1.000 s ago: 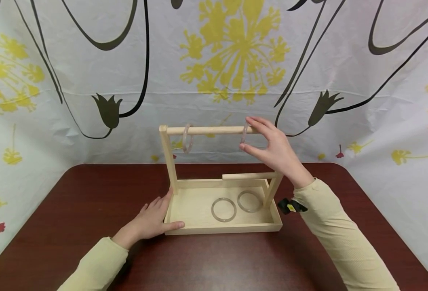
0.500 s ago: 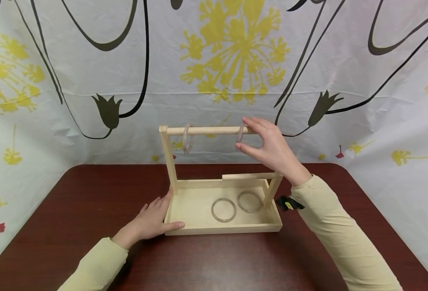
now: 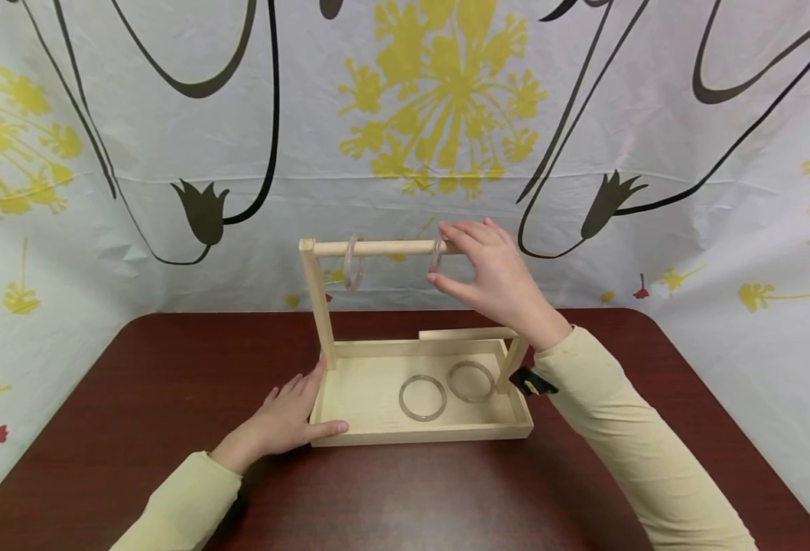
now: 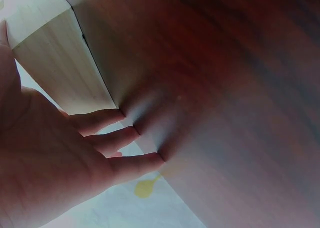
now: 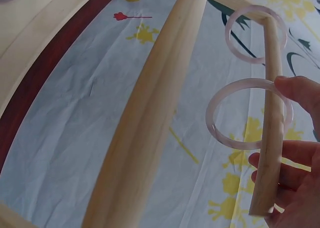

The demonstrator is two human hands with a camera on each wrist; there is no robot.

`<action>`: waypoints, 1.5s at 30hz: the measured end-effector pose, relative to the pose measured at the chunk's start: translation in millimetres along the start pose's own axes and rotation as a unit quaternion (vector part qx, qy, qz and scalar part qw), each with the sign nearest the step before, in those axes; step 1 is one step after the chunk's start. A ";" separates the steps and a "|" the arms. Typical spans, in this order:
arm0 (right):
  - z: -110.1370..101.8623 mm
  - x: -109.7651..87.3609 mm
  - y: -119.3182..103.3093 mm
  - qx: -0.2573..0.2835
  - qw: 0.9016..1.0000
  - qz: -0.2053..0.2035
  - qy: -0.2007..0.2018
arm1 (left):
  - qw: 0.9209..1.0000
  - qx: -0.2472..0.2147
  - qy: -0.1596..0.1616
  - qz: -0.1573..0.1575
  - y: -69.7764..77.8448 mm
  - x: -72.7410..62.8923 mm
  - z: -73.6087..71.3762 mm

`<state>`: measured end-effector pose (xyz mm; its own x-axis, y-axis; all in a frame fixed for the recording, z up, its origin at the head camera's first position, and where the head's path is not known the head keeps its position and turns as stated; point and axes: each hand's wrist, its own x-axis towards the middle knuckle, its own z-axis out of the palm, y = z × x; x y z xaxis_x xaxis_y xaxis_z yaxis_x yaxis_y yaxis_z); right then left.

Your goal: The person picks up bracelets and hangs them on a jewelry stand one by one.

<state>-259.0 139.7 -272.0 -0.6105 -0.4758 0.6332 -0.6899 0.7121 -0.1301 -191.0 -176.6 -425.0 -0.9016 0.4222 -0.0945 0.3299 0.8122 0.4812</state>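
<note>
"Where do you have the held ring?"

"On my head view the held ring [image 3: 435, 254] is just right of centre, around the upper rod [image 3: 391, 248]. The right hand [image 3: 494, 268] pinches it, fingers at the top edge and thumb at the bottom. From the right wrist I can see the rod passing through it, its free end near the bottom of the frame beside my fingers."

"Anything else on that rod?"

"A second ring [image 3: 348, 266] hangs well to the left, near the left post [image 3: 318, 306]."

"And below?"

"The lower rod [image 3: 466, 334] sticks out leftward from the right post [image 3: 512, 363]. Under it I see two rings lying flat in the tray [image 3: 359, 394]: the front ring [image 3: 401, 398] and the back ring [image 3: 450, 376], right of the tray's middle."

"Your other hand?"

"The left hand [image 3: 284, 413] is spread at the tray's left end, thumb over the front corner, fingers straight along the outside."

"Surroundings?"

"A dark red-brown table [image 3: 405, 497], with a flower-printed cloth [image 3: 308, 138] filling the upper frame."
</note>
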 end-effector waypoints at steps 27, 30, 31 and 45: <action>19.3 14.1 -22.3 -0.018 0.999 -0.044 -0.004 | 1.000 0.000 -0.001 0.004 -0.4 0.2 0.7; 20.4 14.9 -24.5 -0.020 0.999 -0.045 -0.006 | 1.000 0.001 -0.001 0.004 -0.5 0.2 1.0; 20.8 15.2 -25.2 -0.021 0.999 -0.045 -0.007 | 1.000 0.001 -0.001 0.003 -0.5 0.1 1.0; 23.1 16.3 -27.8 -0.025 0.999 -0.047 -0.003 | 1.000 0.000 -0.003 0.002 -0.7 -0.3 0.7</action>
<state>-258.8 100.2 -275.8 -0.5463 -0.5447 0.6363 -0.7237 0.6894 -0.0312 -190.8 -177.0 -425.9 -0.8985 0.4279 -0.0982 0.3334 0.8105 0.4816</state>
